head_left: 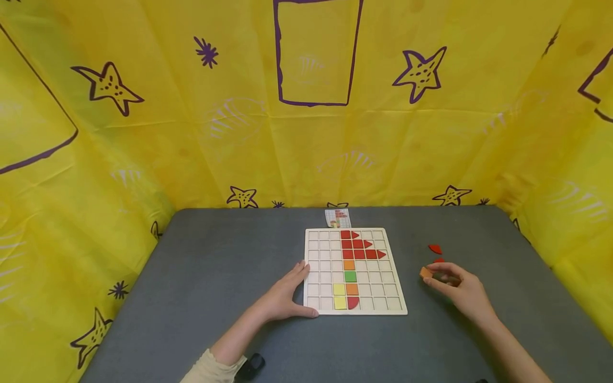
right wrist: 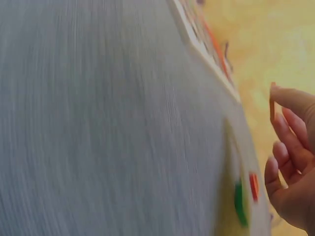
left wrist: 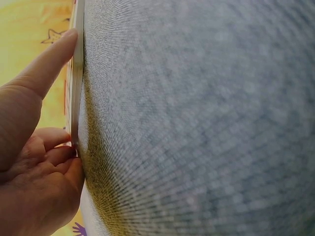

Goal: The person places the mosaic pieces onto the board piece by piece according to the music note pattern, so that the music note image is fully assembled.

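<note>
A pale wooden grid board point(head_left: 383, 290) lies on the table, partly filled with coloured tiles. Three red rows point(head_left: 359, 254) end in triangles toward the right. Below them come an orange, a green point(head_left: 350, 276) and another orange square, two yellow squares point(head_left: 339, 296) and a red rounded tile point(head_left: 353, 302). My left hand point(head_left: 281, 299) rests at the board's near-left corner, thumb along the front edge, fingers at the left edge. Right of the board, my right hand point(head_left: 461, 292) pinches an orange square tile point(right wrist: 272, 104) between thumb and fingertips, raised above the table.
Two loose red pieces lie by the right hand, one a rounded wedge point(head_left: 435, 249), the other point(head_left: 439, 260) partly hidden. A green piece point(right wrist: 239, 202) shows in the right wrist view. A small printed card point(head_left: 330, 217) touches the board's far edge. Yellow patterned cloth point(head_left: 306, 154) surrounds the grey table point(head_left: 215, 250).
</note>
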Available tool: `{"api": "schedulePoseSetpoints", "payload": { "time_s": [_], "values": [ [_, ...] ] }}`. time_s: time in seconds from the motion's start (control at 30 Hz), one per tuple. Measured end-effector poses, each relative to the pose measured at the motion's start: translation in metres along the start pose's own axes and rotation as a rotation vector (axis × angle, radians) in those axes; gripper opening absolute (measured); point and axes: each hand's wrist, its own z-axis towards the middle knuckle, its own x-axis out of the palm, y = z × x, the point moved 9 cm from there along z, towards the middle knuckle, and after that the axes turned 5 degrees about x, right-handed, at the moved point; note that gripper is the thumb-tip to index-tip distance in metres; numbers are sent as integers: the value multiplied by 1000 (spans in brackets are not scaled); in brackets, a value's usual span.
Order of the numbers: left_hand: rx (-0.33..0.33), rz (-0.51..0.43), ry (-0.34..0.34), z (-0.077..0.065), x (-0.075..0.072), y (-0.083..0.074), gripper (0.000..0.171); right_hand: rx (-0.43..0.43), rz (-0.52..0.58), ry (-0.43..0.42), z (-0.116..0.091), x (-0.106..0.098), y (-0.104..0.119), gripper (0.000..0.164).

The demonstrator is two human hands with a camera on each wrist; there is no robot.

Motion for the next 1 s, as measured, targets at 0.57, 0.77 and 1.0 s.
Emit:
{"api": "schedulePoseSetpoints", "payload": {
  "time_s": [0.57,0.77,1.0],
  "values": [
    [12,5,-1,0,0,-1,108,-119,170,198,-15,107,89,23],
    [9,5,2,0,1,0,107,-338,86,196,-20,134,124,19],
    [15,-4,3,-1,0,0,107,-534,-74,191,-21,162,152,13]
  ]
}}
